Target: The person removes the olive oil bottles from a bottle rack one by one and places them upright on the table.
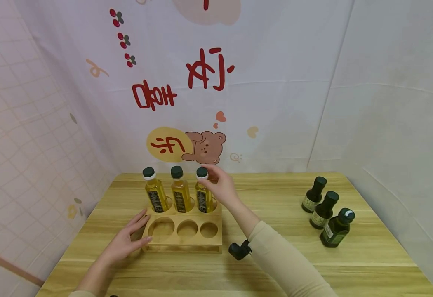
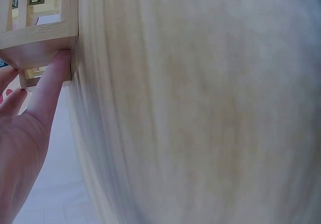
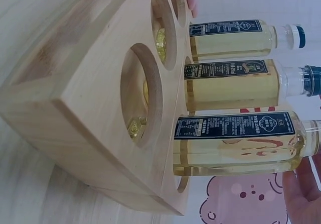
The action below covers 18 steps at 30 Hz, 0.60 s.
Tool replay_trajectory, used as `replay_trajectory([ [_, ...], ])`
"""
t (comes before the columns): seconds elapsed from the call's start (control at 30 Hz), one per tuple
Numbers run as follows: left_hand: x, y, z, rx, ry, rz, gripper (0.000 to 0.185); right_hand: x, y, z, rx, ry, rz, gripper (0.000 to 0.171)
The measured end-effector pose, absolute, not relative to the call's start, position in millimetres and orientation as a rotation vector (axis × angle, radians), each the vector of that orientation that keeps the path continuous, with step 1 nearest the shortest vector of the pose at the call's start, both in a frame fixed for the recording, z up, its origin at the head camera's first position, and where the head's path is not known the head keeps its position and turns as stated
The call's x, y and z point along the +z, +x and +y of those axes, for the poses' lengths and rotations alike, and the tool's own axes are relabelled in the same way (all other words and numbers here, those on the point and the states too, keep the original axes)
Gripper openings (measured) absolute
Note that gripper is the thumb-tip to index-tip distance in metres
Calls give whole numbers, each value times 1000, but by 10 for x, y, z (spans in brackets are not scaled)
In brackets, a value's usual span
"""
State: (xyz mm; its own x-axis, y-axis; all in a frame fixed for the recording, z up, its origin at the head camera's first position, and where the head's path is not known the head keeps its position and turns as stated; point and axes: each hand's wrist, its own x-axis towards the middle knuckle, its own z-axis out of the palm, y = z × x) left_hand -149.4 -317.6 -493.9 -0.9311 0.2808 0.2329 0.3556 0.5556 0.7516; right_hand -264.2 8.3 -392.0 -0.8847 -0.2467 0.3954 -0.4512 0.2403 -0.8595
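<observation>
Rack: wooden rack [image 1: 184,241] with six round holes, standing on the bench [image 1: 276,255] left of centre; back row filled, front three holes bare.
Yellow bottles: three yellow oil bottles in the back row, dark caps up; rightmost bottle [image 1: 203,194] seated in the back right hole.
Right hand: right hand [image 1: 222,187] raised beside the rightmost bottle, fingers [image 1: 210,181] bent round its neck just under the cap, pinching it.
Left hand: left hand [image 1: 127,239] resting flat on the bench against the rack's left front corner, fingers [image 2: 50,86] straight and slightly spread, one fingertip pressed to the corner post.
Dark bottles: three dark green bottles [image 1: 324,210] standing on the right side of the bench, well apart from the rack.
Other: small black object [image 1: 240,249] lying on the bench just beside the right sleeve [image 1: 287,264]; probably a wrist-mounted camera, hard to tell.
Backdrop: printed cloth with a bear and red lettering behind the bench.
Risk, tipping: sideways pull at the neck likely to lean the tall bottle against its neighbour [image 1: 181,192] and rock the row.
Risk, sliding: light rack apt to shift or lift at the back if the left fingertip pressure eases.
Risk, sleeve: forearm crossing low over the front holes, liable to catch the rack's right edge.
</observation>
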Motion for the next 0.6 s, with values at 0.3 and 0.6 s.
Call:
replay_trajectory([
  [0.3, -4962, -1497, -3186, -1320, -576, -2673, 67, -3895, -2613, 85, 1711, 694, -2312, 41],
  [0.6, -4946, -1492, -3183, -1331, -566, -2685, 67, -3795, -2618, 132, 1757, 782, -2205, 39],
])
